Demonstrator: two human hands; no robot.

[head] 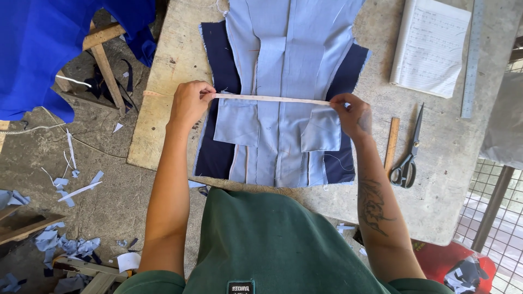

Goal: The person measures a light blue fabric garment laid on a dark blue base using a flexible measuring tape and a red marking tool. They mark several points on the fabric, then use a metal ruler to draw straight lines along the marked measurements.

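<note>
Light blue cut garment pieces (289, 60) lie flat on a pale worktable (169, 76), with dark navy fabric (218, 158) underneath showing at both sides. Two small light blue pocket pieces (237, 122) rest on the lower part. A pale measuring tape (272, 99) is stretched level across the fabric just above the pockets. My left hand (189, 103) pinches its left end at the fabric's left edge. My right hand (351, 114) pinches the tape's right end over the right pocket piece.
Black-handled scissors (408, 155) and a wooden ruler (391, 142) lie right of the fabric. An open notebook (430, 46) and a metal ruler (472, 60) sit at the far right. Bright blue cloth (49, 49) hangs at left; fabric scraps (65, 245) litter the floor.
</note>
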